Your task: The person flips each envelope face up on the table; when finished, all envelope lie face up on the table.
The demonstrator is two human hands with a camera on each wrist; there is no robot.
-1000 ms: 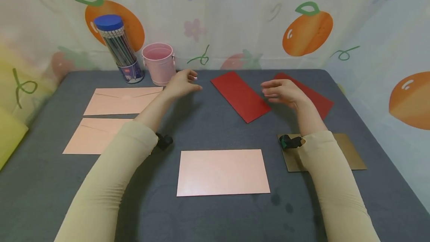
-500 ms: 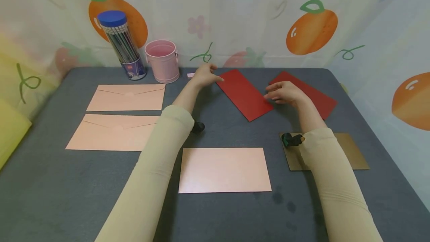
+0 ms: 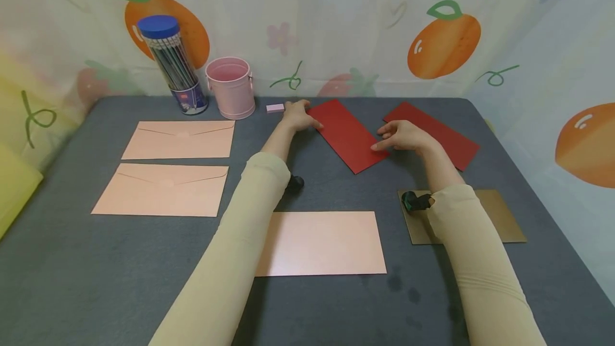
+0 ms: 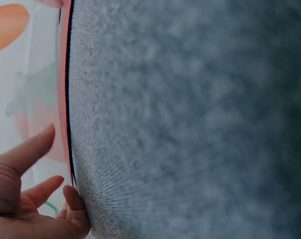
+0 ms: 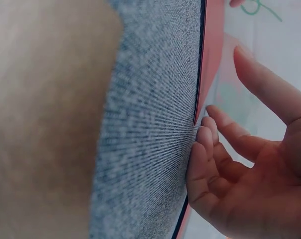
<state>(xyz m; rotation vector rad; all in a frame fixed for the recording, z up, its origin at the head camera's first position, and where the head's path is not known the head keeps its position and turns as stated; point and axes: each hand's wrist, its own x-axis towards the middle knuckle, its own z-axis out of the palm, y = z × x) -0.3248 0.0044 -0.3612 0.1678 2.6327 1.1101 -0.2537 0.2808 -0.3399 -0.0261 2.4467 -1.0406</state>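
A long red envelope [image 3: 348, 135] lies slanted on the grey table [image 3: 72, 282] at the back middle. My left hand [image 3: 299, 116] rests on its upper left end with fingers fairly straight. My right hand [image 3: 401, 136] touches its right long edge with the fingertips, thumb apart. In the left wrist view my fingers [image 4: 36, 194] lie against the envelope's thin edge [image 4: 65, 99]. From the right wrist, loosely bent fingertips [image 5: 208, 144] meet that edge [image 5: 210, 64]. Neither hand grips anything.
A second red envelope [image 3: 442, 132] lies behind my right hand. A small pink eraser [image 3: 275, 108], a pink bucket [image 3: 230, 87] and a pencil tube [image 3: 170, 63] stand at the back. Two pink envelopes [image 3: 182, 140] [image 3: 163, 190], a pink card [image 3: 326, 243] and a brown card [image 3: 499, 218] lie nearer.
My left hand left the pink eraser on the table and moved right onto the red envelope's end. My right hand came down onto the envelope's right edge.
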